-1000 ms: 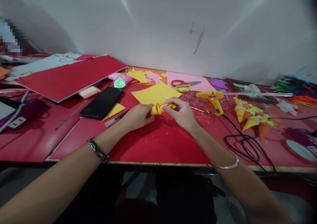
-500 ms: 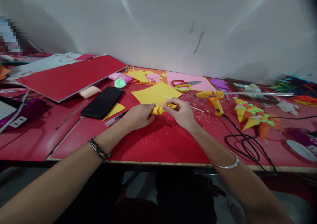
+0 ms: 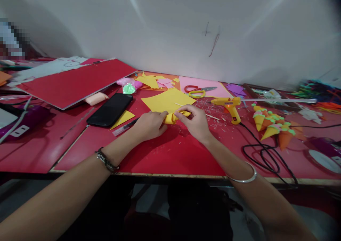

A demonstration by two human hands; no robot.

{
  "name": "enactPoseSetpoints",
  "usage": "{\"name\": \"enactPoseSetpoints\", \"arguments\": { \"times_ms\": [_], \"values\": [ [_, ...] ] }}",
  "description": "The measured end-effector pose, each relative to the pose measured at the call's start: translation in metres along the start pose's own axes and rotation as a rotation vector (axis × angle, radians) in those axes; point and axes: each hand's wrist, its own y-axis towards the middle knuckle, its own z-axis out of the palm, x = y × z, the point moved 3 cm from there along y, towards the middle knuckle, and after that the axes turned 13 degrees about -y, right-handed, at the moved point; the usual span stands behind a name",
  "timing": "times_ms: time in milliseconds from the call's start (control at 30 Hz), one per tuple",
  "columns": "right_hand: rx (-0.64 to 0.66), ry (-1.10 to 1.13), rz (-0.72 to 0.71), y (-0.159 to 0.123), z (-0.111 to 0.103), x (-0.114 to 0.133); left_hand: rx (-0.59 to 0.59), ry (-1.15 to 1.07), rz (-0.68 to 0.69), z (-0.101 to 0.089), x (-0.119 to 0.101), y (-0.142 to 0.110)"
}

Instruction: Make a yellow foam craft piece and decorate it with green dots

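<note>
- Yellow paper roll (image 3: 172, 118) sat just above the middle of the frame, low over the red table (image 3: 170, 155), pinched between both hands.
- The left hand (image 3: 149, 125) closed its fingers on the roll's left end, thumb side up against the paper.
- The right hand (image 3: 195, 122) gripped the right end, fingers curled over the top and pressing the paper tight.
- A flat yellow sheet (image 3: 167, 99) lay just behind the roll, touching or nearly touching it; which one could not be told.
- A black phone (image 3: 110, 109) lay left of centre, with a small yellow triangle scrap (image 3: 123, 119) and a pen (image 3: 125, 127) beside it, near the left hand.
- Scissors (image 3: 198, 90) with red and yellow handles rested on a pink sheet (image 3: 202, 86) in the upper centre.
- A yellow glue gun (image 3: 229, 106) stood right of the hands, its red light on, and its black cord (image 3: 262, 154) looped toward the lower right.
- Paper cones (image 3: 271, 125) in yellow and orange with green trim were heaped at the right.
- A red board (image 3: 74, 81) lay tilted in the upper left of the frame.
- A dark bracelet (image 3: 106, 160) circled the left wrist and a silver bangle (image 3: 243, 175) the right.
</note>
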Motion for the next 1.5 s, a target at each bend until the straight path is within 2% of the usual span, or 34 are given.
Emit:
{"name": "enactPoseSetpoints", "arguments": {
  "times_ms": [267,533,1000,1500],
  "values": [
    [0.042,0.067,0.103,0.0,0.004,-0.007,0.01,0.031,-0.008,-0.002,0.0,0.001],
    [-0.012,-0.026,0.002,-0.002,0.001,0.002,0.004,0.012,-0.023,-0.001,-0.002,0.0],
    [0.011,-0.118,-0.174,-0.002,-0.002,0.012,-0.009,-0.103,0.006,0.001,0.002,-0.001],
    [0.038,-0.102,-0.224,-0.001,-0.002,0.01,0.008,-0.147,-0.001,0.004,0.007,0.0]
  ]
}}
